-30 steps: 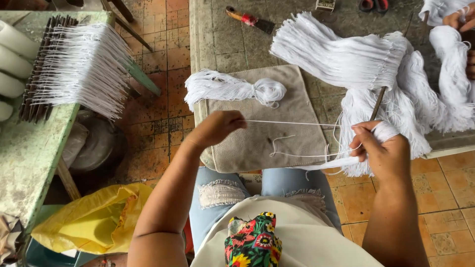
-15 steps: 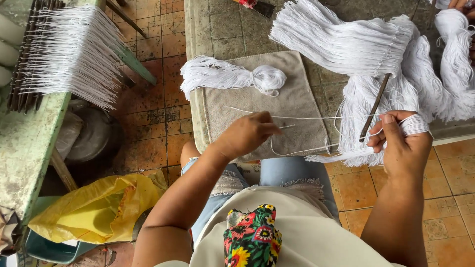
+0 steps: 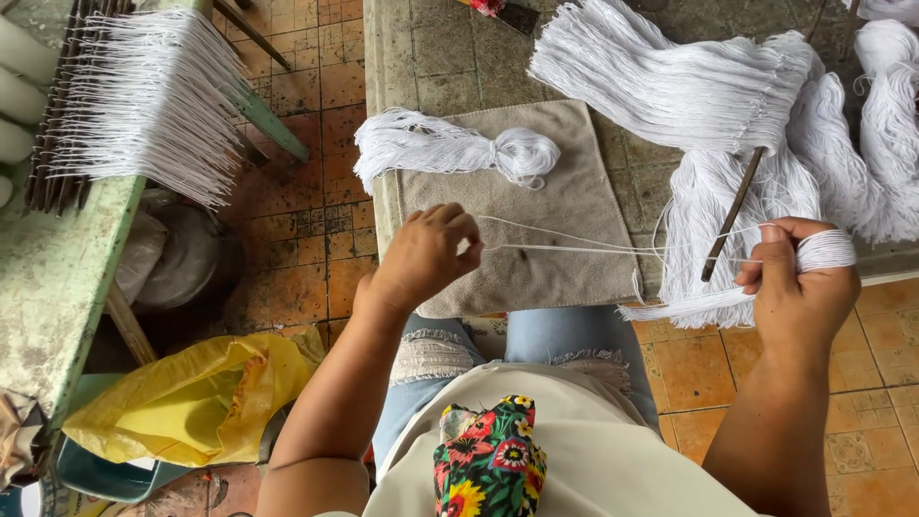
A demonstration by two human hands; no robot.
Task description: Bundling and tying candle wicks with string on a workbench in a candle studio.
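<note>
While left hand [image 3: 428, 257] pinches strands [image 3: 574, 247] (taut), right hand [image 3: 796, 287] grips bundle [image 3: 825, 251].

Worn orange floor tiles [image 3: 316, 206], seemingly damp.

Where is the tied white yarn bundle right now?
In the head view, the tied bundle lies at the far edge of the grey cloth, just beyond the left hand.
</note>
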